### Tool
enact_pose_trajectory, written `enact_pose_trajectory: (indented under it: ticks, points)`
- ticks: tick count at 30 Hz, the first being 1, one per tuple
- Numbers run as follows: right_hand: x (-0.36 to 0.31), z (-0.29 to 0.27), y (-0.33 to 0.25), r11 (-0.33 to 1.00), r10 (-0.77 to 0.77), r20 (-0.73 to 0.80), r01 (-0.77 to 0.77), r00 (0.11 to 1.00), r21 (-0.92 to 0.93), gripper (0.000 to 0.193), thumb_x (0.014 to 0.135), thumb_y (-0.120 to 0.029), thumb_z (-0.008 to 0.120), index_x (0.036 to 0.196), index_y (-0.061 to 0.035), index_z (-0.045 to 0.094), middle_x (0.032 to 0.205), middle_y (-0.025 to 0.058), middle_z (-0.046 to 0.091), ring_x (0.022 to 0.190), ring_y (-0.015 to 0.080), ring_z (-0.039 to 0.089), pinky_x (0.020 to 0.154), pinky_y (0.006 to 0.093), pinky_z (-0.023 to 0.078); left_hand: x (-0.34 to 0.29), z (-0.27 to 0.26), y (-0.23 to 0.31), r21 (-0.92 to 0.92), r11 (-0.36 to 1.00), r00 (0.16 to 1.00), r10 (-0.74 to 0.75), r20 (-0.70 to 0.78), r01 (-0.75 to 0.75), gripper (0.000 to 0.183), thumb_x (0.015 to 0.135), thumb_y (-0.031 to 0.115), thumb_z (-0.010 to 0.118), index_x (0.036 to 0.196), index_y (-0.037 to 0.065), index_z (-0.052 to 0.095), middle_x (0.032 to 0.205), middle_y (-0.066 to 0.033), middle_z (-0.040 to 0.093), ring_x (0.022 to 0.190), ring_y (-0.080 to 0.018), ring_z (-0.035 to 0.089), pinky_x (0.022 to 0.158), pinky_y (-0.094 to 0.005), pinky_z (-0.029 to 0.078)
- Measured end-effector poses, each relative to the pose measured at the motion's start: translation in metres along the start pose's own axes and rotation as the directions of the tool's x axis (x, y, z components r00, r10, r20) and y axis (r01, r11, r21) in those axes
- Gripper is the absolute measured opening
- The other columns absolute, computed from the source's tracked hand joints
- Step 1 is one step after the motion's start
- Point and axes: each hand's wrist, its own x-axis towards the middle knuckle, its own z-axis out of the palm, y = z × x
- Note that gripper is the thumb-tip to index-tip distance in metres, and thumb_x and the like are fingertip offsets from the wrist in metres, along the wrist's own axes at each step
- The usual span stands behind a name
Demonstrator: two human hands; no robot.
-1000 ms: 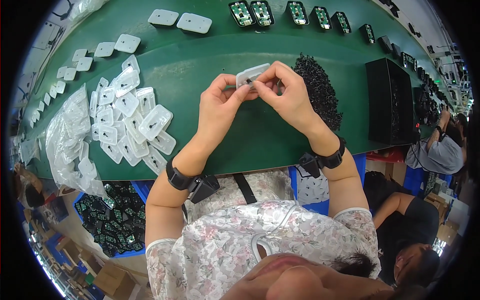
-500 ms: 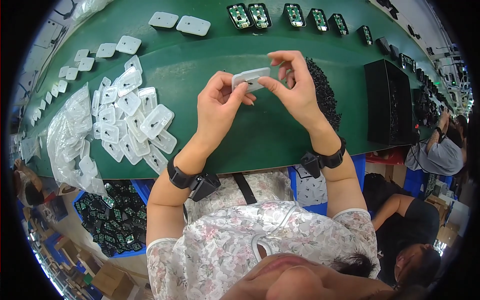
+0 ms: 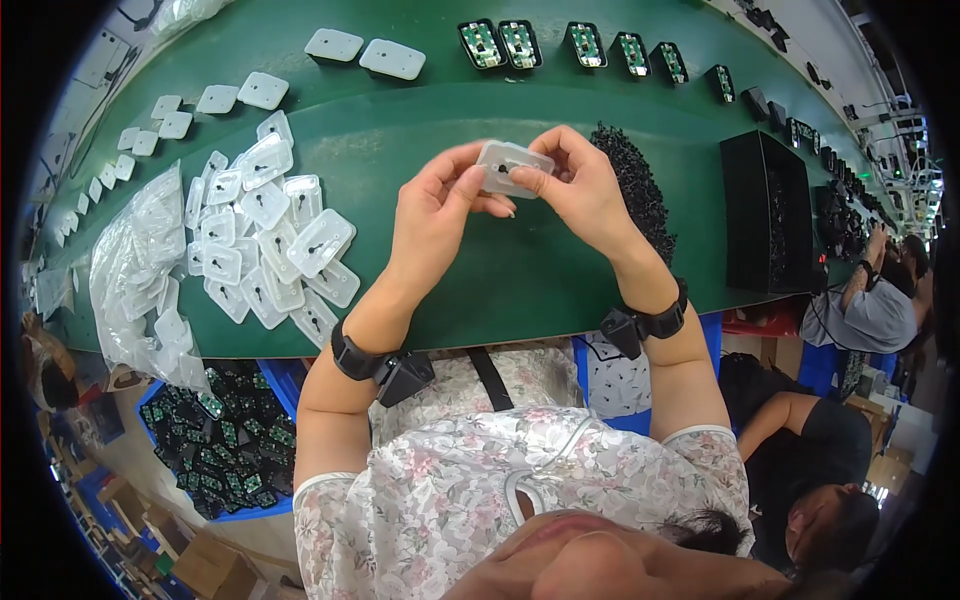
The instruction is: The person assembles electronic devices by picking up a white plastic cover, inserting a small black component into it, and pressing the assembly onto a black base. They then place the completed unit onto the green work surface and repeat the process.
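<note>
On my feed I have the translucent white plate, a small black part at its middle, tilted above the green bench, its left end pinched narrowly in the fingers of the left hand and its right end between the thumb and fingers of the right hand. Just beyond the right hand I see a heap of small black pieces, and to the left a pile of similar plates beside a clear plastic bag. Farther out, I make out circuit boards in black housings along the far side and an open black box at the right.
</note>
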Motion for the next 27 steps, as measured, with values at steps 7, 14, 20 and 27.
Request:
enact_pose_trajectory:
  ticks: [7,14,20,27]
  points:
    - [0.083,0.002,-0.005,0.869,-0.349,-0.115,0.275,0.93,-0.411,0.04,0.082,-0.03,0.069,0.112,-0.0062,0.055,0.1,0.0027,0.058,0.09,0.0129,0.055,0.078,0.0255,0.044,0.02,-0.029,0.002,0.43,0.902,0.952,0.102,-0.29,0.034,0.011,0.092,0.01,0.05,0.095,0.002,0.058,0.08,-0.01,0.064,0.066,-0.0197,0.064,0.058,-0.0296,0.049]
    - [0.186,0.02,0.002,0.081,-0.383,0.114,0.156,0.917,-0.984,0.053,0.076,-0.054,0.064,0.106,-0.0105,0.059,0.1,0.0073,0.062,0.097,0.0248,0.056,0.08,0.042,0.041,0.027,-0.037,-0.02,0.901,0.41,0.917,0.397,-0.035,-0.143,0.007,0.085,0.011,0.057,0.086,0.004,0.058,0.086,-0.0133,0.051,0.076,-0.0333,0.056,0.066,-0.0409,0.046]
    - [0.17,0.017,-0.008,0.138,-0.552,0.057,0.158,0.832,-0.978,0.044,0.077,-0.042,0.068,0.109,-0.012,0.061,0.098,0.0079,0.059,0.095,0.0263,0.055,0.082,0.0406,0.041,0.017,-0.032,-0.013,0.999,-0.005,0.922,0.385,0.045,-0.047,0.042,0.072,0.035,0.073,0.089,0.003,0.052,0.087,-0.0106,0.051,0.078,-0.0267,0.055,0.063,-0.0365,0.05]
    - [0.055,-0.007,0.015,0.859,-0.438,-0.168,0.356,0.883,-0.369,0.042,0.076,-0.01,0.07,0.114,-0.004,0.053,0.098,0.0077,0.052,0.1,0.0178,0.052,0.086,0.0299,0.045,0.002,-0.016,-0.011,0.987,-0.129,0.957,0.259,0.131,-0.1,0.052,0.066,0.037,0.077,0.095,0.003,0.05,0.088,-0.0081,0.051,0.086,-0.0238,0.053,0.068,-0.0327,0.049]
